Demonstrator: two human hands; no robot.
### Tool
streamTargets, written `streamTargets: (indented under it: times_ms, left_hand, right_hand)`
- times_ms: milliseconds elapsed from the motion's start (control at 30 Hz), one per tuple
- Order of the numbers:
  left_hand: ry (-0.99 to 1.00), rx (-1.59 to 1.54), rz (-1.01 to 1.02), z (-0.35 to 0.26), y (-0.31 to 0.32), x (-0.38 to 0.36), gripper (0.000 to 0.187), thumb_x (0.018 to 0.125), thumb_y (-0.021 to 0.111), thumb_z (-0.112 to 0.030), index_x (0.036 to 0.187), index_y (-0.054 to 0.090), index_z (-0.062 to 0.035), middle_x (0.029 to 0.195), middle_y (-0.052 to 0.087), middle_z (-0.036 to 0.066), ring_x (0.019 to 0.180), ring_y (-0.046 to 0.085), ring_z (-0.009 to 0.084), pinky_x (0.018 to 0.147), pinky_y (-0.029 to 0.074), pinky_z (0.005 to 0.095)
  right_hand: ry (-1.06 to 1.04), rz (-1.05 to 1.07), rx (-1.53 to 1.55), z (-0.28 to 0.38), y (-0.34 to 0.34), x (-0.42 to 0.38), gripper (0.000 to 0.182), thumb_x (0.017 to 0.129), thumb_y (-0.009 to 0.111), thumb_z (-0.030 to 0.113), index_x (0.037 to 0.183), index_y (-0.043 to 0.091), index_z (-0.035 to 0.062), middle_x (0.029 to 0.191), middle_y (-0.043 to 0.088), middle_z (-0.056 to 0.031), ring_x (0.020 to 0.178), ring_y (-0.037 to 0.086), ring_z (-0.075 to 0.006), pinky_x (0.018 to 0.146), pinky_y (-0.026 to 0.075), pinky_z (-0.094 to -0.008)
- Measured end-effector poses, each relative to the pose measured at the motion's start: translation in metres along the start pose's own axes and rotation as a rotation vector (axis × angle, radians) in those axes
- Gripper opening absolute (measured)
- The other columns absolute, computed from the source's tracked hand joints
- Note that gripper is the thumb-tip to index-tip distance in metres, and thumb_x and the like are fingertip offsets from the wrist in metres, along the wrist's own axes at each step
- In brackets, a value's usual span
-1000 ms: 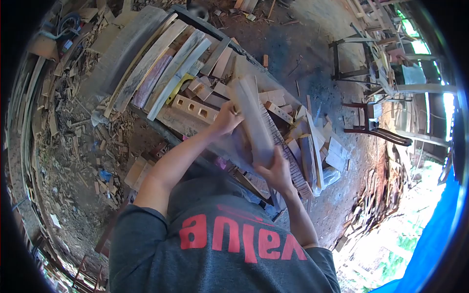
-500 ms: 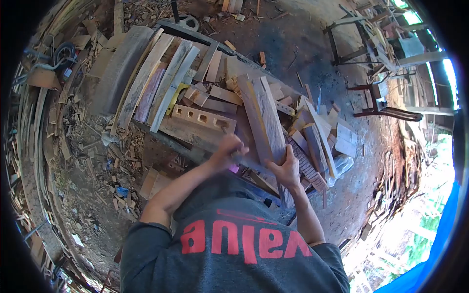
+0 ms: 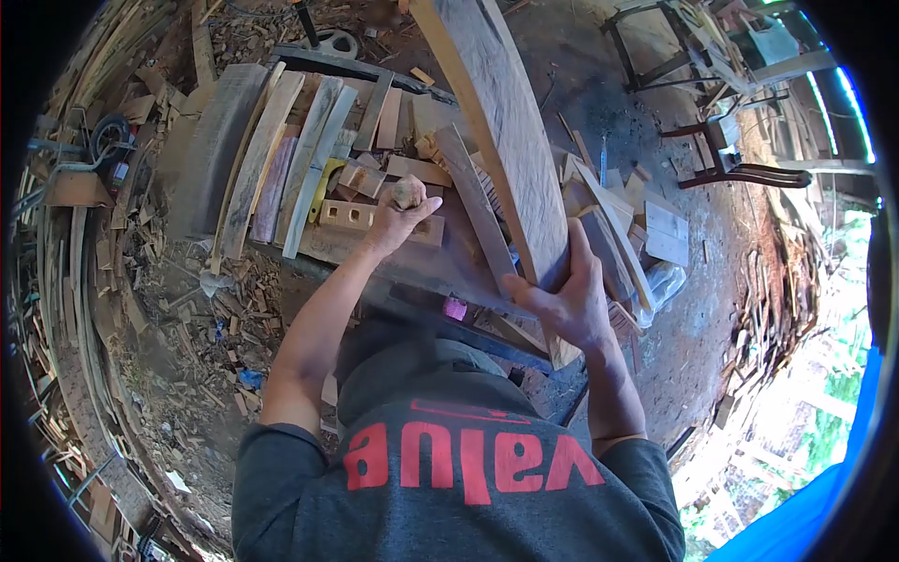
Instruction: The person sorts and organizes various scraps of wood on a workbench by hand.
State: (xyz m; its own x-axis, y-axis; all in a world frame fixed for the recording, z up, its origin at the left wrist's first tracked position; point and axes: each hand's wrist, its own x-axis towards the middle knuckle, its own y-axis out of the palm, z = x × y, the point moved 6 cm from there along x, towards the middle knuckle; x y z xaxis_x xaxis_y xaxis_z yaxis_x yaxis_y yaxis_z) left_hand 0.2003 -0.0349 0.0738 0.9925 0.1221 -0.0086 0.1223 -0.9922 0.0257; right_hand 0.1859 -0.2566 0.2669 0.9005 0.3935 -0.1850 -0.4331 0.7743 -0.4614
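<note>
Long board: the long board (image 3: 520,150) is held raised and tilted at 1 o'clock of the head view, its far end cut off by the top edge.
Right hand: the near part of the board is gripped by the right hand (image 3: 576,304) at 3 o'clock, thumb and fingers spread on opposite sides.
Left hand: the fingers of the left hand (image 3: 401,211) are curled closed at 11 o'clock; whether anything is held in them cannot be told.
Narrow plank: the narrow plank (image 3: 473,192) is seen at 12 o'clock, just beside the board.
Holed block: the block with square holes (image 3: 426,231) is partly hidden by the left hand.
Bench: planks (image 3: 260,173) are laid side by side across the bench (image 3: 356,66) at 10 o'clock.
Pink object: the small pink object (image 3: 454,307) is seen near the middle.
</note>
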Motion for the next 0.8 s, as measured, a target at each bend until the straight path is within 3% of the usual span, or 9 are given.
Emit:
streamTargets:
  times_ms: [300,367,467,600,633,667,700,767,800]
  left_hand:
    - [-0.016,-0.031,-0.057,0.017,0.004,-0.012,0.023,0.085,0.072,-0.007,0.079,0.050,-0.0071,0.069,0.046,-0.006,0.066,0.043,0.0046,0.063,0.041,0.0234]
    - [-0.115,-0.219,0.101,0.039,0.006,-0.014,0.023,0.085,0.072,-0.007,0.080,0.049,-0.0066,0.069,0.045,-0.006,0.067,0.042,0.0046,0.062,0.041,0.0235]
    - [0.135,0.125,-0.003,0.007,0.008,-0.025,0.024,0.085,0.072,-0.007,0.080,0.048,-0.0072,0.068,0.043,-0.005,0.066,0.040,0.0051,0.061,0.039,0.0232]
    - [0.331,0.465,-0.073,0.040,0.003,-0.047,0.015,0.081,0.067,0.001,0.087,0.054,-0.0036,0.077,0.057,0.000,0.073,0.056,0.0115,0.069,0.047,0.0281]
    - [0.458,0.620,-0.099,0.040,0.007,-0.056,0.014,0.081,0.066,0.002,0.090,0.056,-0.0022,0.083,0.063,0.003,0.079,0.062,0.0154,0.074,0.050,0.0319]
    - [0.245,0.353,-0.049,0.059,0.004,-0.062,0.030,0.082,0.067,-0.003,0.112,0.063,-0.0069,0.107,0.064,0.010,0.104,0.061,0.0297,0.093,0.046,0.0386]
    - [0.241,0.354,-0.058,0.042,0.008,-0.061,0.030,0.082,0.067,-0.003,0.112,0.063,-0.0069,0.107,0.064,0.010,0.104,0.061,0.0297,0.093,0.046,0.0386]
    - [-0.293,0.558,0.078,0.021,0.022,-0.064,0.010,0.084,0.067,-0.011,0.086,0.059,-0.0049,0.100,0.062,0.010,0.100,0.059,0.0307,0.093,0.046,0.0381]
    - [-0.053,0.511,0.111,0.025,0.035,-0.069,0.010,0.084,0.067,-0.012,0.083,0.059,-0.0071,0.094,0.060,0.009,0.096,0.059,0.0299,0.094,0.045,0.0386]
  right_hand:
    - [0.008,0.211,-0.375,-0.089,0.046,0.018,0.053,0.073,0.078,0.028,0.102,0.045,0.0004,0.070,0.060,-0.0219,0.071,0.067,-0.0318,0.063,0.051,-0.0380]
    - [0.085,0.204,-0.386,-0.056,0.035,0.012,0.053,0.074,0.077,0.029,0.103,0.044,0.0003,0.070,0.060,-0.0209,0.071,0.068,-0.0310,0.063,0.051,-0.0379]
    - [-0.108,0.087,-0.002,-0.017,0.028,0.000,0.056,0.073,0.079,0.027,0.107,0.046,-0.0032,0.082,0.067,-0.0172,0.078,0.067,-0.0170,0.066,0.052,-0.0327]
    - [0.033,0.316,-0.397,-0.087,0.063,-0.009,0.058,0.072,0.078,0.035,0.108,0.047,0.0018,0.081,0.063,-0.0269,0.078,0.065,-0.0431,0.072,0.051,-0.0464]
    - [0.033,0.311,-0.396,-0.094,0.064,-0.012,0.058,0.072,0.078,0.035,0.108,0.047,0.0018,0.081,0.063,-0.0269,0.078,0.065,-0.0431,0.072,0.051,-0.0464]
    - [0.008,0.282,-0.406,-0.097,0.062,-0.014,0.056,0.073,0.076,0.035,0.107,0.047,0.0019,0.080,0.064,-0.0264,0.078,0.066,-0.0430,0.070,0.051,-0.0470]
    - [-0.015,0.261,-0.413,-0.098,0.060,-0.015,0.054,0.074,0.075,0.034,0.106,0.047,0.0020,0.079,0.064,-0.0259,0.078,0.066,-0.0430,0.068,0.050,-0.0477]
    - [0.050,0.208,-0.340,-0.101,0.056,-0.019,0.054,0.074,0.075,0.033,0.106,0.047,0.0019,0.079,0.064,-0.0261,0.076,0.066,-0.0421,0.067,0.050,-0.0470]
    - [0.101,0.141,-0.273,-0.102,0.050,-0.015,0.054,0.073,0.076,0.033,0.106,0.047,0.0019,0.079,0.064,-0.0263,0.075,0.066,-0.0413,0.067,0.050,-0.0464]
